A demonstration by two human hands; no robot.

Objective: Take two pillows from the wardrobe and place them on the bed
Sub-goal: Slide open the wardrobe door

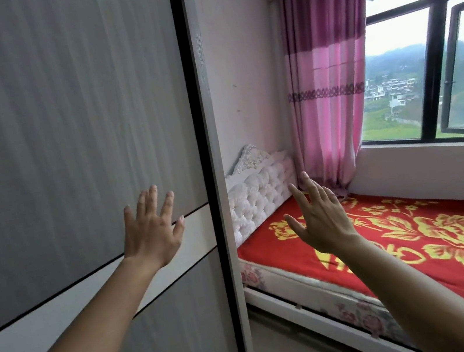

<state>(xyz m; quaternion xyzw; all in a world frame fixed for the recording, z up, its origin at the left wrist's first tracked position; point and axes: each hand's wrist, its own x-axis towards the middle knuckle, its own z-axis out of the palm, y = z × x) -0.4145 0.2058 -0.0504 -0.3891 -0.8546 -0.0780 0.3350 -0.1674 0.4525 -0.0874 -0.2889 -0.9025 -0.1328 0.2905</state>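
Grey wardrobe door closed, 9 o'clock; pillows unseen. Left hand spread flat against door, empty. Right hand open, fingers splayed, empty, above red bed, 3 o'clock.

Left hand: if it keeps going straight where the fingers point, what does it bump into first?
Most likely the grey wardrobe door; the left hand is open, fingers spread toward it. How close is unclear.

Two bare hands, fingers spread and holding nothing: left hand at 9 o'clock, right hand at 4 o'clock. One wardrobe door. One bed, one tufted headboard. One pink curtain. One window at 2 o'clock.
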